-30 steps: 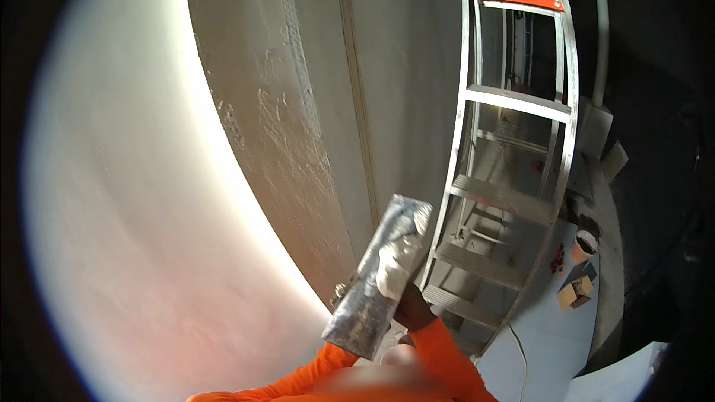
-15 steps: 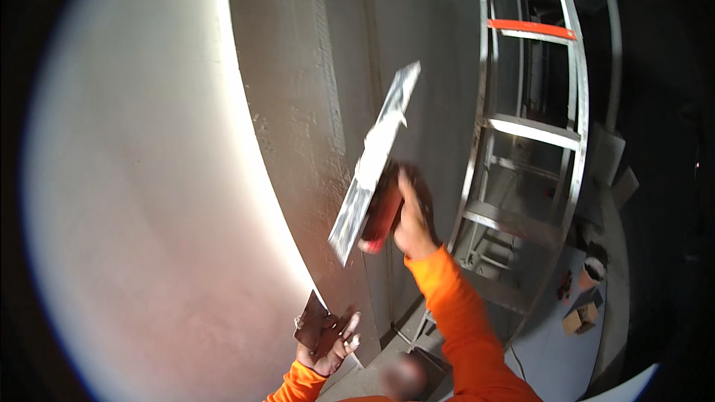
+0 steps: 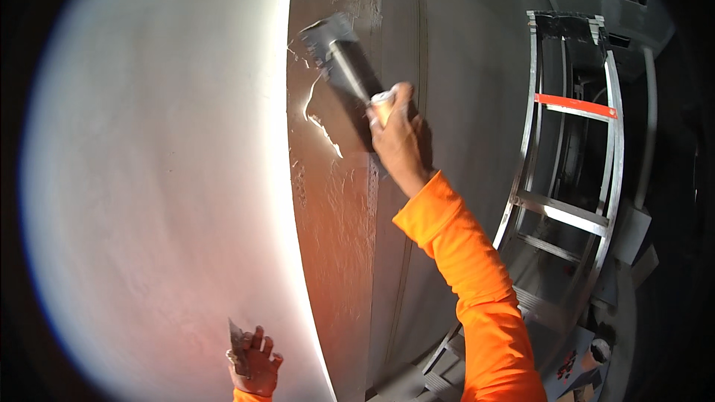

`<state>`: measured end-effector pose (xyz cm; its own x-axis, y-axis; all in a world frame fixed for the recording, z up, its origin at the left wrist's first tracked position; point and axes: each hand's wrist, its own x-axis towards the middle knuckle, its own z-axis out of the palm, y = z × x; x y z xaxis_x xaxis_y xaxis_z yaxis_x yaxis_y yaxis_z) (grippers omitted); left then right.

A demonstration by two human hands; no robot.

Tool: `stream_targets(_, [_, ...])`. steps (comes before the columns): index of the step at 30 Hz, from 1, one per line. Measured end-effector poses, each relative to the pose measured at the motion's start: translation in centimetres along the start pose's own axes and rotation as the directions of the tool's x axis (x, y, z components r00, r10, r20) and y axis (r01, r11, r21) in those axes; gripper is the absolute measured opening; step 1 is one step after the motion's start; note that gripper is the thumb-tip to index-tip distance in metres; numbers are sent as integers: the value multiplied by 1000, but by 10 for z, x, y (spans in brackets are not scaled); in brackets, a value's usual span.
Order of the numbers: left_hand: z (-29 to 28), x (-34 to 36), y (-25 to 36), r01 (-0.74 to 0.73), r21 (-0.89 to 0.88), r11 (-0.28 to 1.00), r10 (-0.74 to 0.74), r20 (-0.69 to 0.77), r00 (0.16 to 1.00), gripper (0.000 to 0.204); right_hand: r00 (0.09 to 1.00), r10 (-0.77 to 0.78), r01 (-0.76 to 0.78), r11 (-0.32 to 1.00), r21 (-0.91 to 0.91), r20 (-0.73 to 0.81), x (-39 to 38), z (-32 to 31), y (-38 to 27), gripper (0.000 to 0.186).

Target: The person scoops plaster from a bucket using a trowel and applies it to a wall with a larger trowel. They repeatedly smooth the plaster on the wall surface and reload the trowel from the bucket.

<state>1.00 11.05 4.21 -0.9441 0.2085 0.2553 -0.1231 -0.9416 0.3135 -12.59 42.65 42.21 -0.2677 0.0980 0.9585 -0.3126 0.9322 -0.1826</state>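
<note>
My right hand (image 3: 398,141) grips the handle of a long, flat trowel (image 3: 346,67), which is slightly blurred and lies against the brownish, unevenly coated wall strip (image 3: 335,216). An irregular white ridge of compound (image 3: 325,132) runs just left of and below the blade. My left hand (image 3: 258,365), low beside the bright white wall face (image 3: 164,164), holds a small metal scraper (image 3: 234,335) with its fingers partly spread.
An aluminium stepladder (image 3: 572,214) with an orange-red step stands at the right. Beside it are a pale pipe (image 3: 648,126) and leaning boards (image 3: 631,231). At lower right, a bucket (image 3: 596,353) and small red items (image 3: 566,365) sit on a pale board.
My right hand has raised the trowel from low in front of me onto the wall strip. My left hand has moved leftward with the scraper. The ladder appears farther right and lower.
</note>
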Motion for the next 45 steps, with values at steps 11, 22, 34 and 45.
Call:
stream_targets(11, [11,7,27,-200,184,962,235,-192,953,20,746,-638,622,770,-141,-190,-21,-6,63,29])
stream_targets(22, [-8,13,52,-283,267,921,332,-162,929,17,830,-543,498,824,-272,-127,55,-10,22,24])
stream_targets(34, [0,29,71,-338,275,900,361,-35,932,25,775,-552,560,826,-69,-309,218,-16,-18,39])
stream_targets(45, [-14,19,77,-376,281,883,403,-41,914,28,855,-495,509,859,64,-154,233,-5,-4,41])
